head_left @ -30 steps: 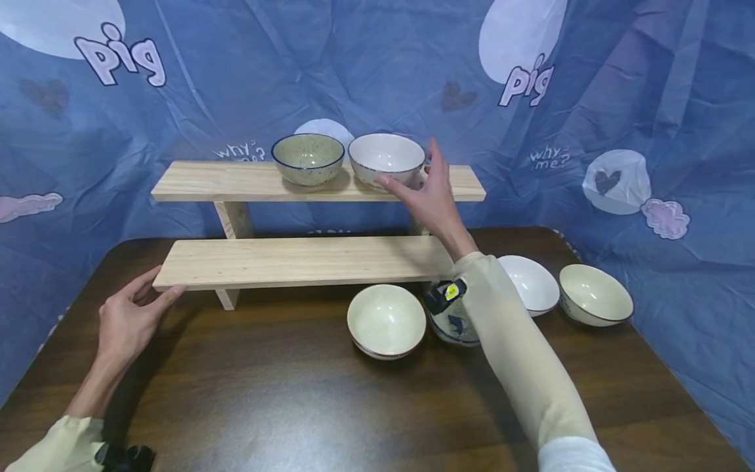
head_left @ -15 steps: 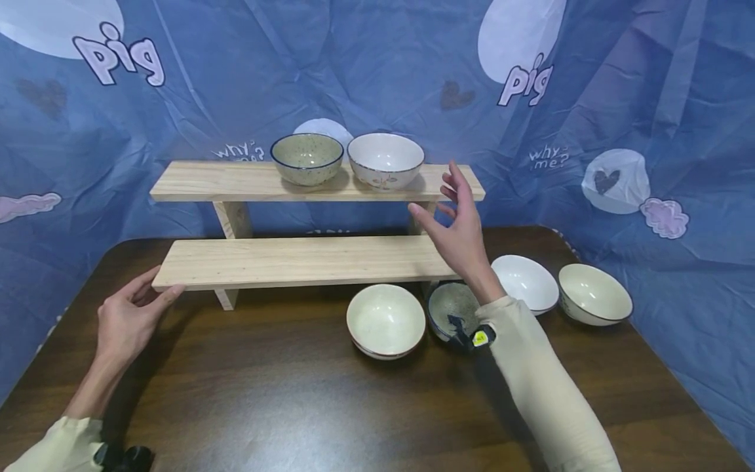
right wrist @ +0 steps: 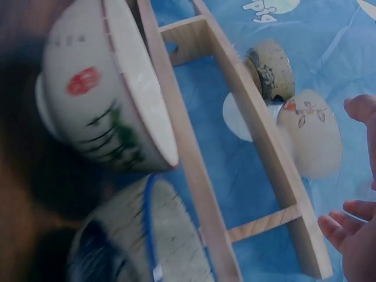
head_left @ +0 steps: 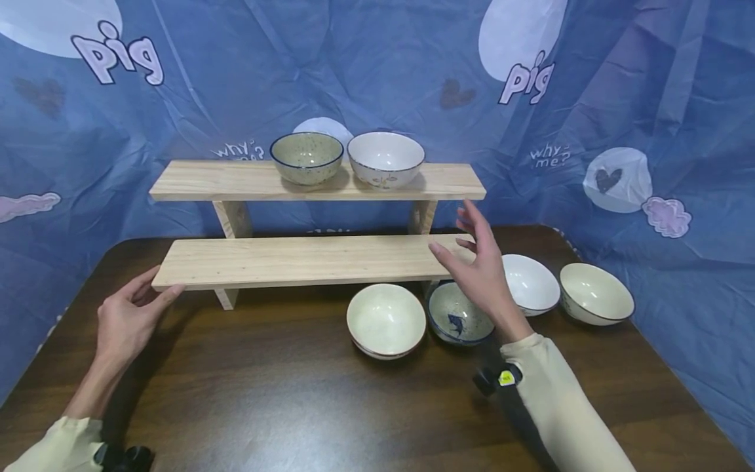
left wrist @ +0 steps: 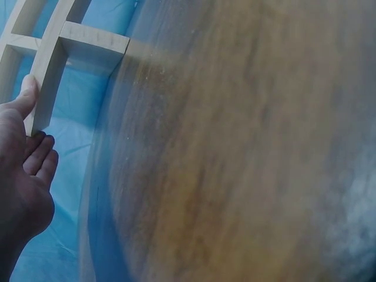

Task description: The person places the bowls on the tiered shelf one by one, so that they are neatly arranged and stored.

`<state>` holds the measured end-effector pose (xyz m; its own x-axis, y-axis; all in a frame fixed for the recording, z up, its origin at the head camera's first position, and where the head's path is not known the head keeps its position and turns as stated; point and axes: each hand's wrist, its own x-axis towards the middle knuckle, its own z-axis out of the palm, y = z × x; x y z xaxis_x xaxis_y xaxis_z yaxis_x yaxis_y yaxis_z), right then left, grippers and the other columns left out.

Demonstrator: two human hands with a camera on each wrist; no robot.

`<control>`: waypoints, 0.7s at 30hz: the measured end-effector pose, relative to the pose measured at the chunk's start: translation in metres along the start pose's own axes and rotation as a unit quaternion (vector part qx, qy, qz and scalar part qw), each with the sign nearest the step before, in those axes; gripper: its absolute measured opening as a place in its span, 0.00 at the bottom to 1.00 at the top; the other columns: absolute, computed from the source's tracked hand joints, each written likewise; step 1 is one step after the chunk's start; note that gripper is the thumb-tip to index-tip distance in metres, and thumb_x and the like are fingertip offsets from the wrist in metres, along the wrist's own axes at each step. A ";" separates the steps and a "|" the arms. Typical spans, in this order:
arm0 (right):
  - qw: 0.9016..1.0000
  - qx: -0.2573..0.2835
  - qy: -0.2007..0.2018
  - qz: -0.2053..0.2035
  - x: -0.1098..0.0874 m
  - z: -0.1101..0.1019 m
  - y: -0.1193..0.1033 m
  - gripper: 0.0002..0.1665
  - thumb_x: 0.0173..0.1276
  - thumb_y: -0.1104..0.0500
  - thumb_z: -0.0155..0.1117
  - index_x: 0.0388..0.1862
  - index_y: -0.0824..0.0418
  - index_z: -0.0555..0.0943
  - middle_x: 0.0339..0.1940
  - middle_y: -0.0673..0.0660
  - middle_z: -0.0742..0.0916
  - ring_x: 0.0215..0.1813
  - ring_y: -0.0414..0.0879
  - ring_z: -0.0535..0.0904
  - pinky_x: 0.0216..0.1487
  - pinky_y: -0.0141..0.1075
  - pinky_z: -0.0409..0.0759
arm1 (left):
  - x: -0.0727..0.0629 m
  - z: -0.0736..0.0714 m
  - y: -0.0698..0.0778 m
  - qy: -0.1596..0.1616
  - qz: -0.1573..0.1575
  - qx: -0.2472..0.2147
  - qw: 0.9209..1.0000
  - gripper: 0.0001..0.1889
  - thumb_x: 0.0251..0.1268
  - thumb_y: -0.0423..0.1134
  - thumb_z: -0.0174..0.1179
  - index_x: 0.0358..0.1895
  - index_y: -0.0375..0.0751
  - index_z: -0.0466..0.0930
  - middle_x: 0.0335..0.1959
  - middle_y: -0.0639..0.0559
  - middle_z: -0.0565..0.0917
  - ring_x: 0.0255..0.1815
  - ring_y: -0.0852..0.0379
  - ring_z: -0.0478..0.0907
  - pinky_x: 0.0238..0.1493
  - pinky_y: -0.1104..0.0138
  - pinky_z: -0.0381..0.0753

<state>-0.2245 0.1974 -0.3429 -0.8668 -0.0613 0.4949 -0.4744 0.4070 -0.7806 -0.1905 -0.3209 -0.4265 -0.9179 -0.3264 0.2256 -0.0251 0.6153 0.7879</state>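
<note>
Head view. Two-tier wooden rack [head_left: 318,255]: judged stiff and fairly light, apt to slide if pushed; best taken by a board's end. The left end of its lower board [head_left: 236,265] is gripped by the left hand [head_left: 126,321]. Stood on the tabletop [head_left: 265,393]; pale, grained, square-edged.
Green speckled bowl [head_left: 307,169] and white bowl [head_left: 386,172]: set side by side, upright, on the upper board [head_left: 218,181]. Judged rigid, slippery and breakable; best lifted by opposite sides below the rim. The green rim is lined in blue.
Cream bowl [head_left: 386,320] and blue-rimmed bowl [head_left: 457,311]: placed on the tabletop before the rack, likewise fragile.
Right hand [head_left: 480,272]: spread wide, nothing held, by the lower board's right end.

Left wrist view. Board end pinched between thumb and fingers; bare wood, judged less slippery than glaze.

Right wrist view. White bowl: marked with a sprig and orange flower. Cream bowl: decorated with a red mark and green-and-black brushwork; brownish rim. Blue-rimmed bowl: grey, dark-blue painted, partly cropped.
</note>
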 end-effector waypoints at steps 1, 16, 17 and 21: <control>1.000 -0.002 -0.002 0.004 -0.002 -0.002 0.002 0.49 0.72 0.60 0.71 0.84 0.60 0.56 0.77 0.61 0.70 0.75 0.55 0.67 0.69 0.51 0.70 | 0.000 0.000 0.000 0.000 0.001 0.000 1.000 0.36 0.69 0.52 0.69 0.74 0.36 0.72 0.69 0.32 0.74 0.67 0.34 0.72 0.41 0.88 0.69; 0.997 -0.065 -0.024 0.029 -0.032 -0.025 0.019 0.50 0.71 0.60 0.71 0.84 0.64 0.55 0.77 0.67 0.69 0.75 0.62 0.67 0.67 0.59 0.70 | -0.001 0.000 0.000 0.005 0.000 -0.004 1.000 0.36 0.69 0.51 0.70 0.73 0.35 0.73 0.69 0.33 0.75 0.68 0.39 0.73 0.41 0.88 0.68; 0.997 -0.069 -0.024 0.032 -0.034 -0.026 0.020 0.50 0.71 0.60 0.71 0.84 0.64 0.55 0.76 0.67 0.70 0.75 0.62 0.67 0.67 0.59 0.70 | -0.001 0.000 0.001 0.005 0.000 -0.004 1.000 0.36 0.69 0.51 0.70 0.74 0.35 0.73 0.69 0.33 0.74 0.68 0.38 0.72 0.42 0.88 0.69; 0.996 -0.075 -0.028 0.044 -0.046 -0.032 0.025 0.50 0.71 0.59 0.72 0.84 0.63 0.56 0.76 0.67 0.70 0.75 0.62 0.67 0.67 0.60 0.69 | -0.001 0.000 0.001 0.008 0.005 -0.011 1.000 0.35 0.69 0.50 0.70 0.73 0.35 0.73 0.68 0.33 0.75 0.68 0.44 0.73 0.44 0.88 0.69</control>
<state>-0.1918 0.2400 -0.3731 -0.9135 -0.0680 0.4010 -0.3709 0.5439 -0.7527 -0.1897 -0.3200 -0.4262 -0.9120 -0.3312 0.2420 -0.0069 0.6023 0.7982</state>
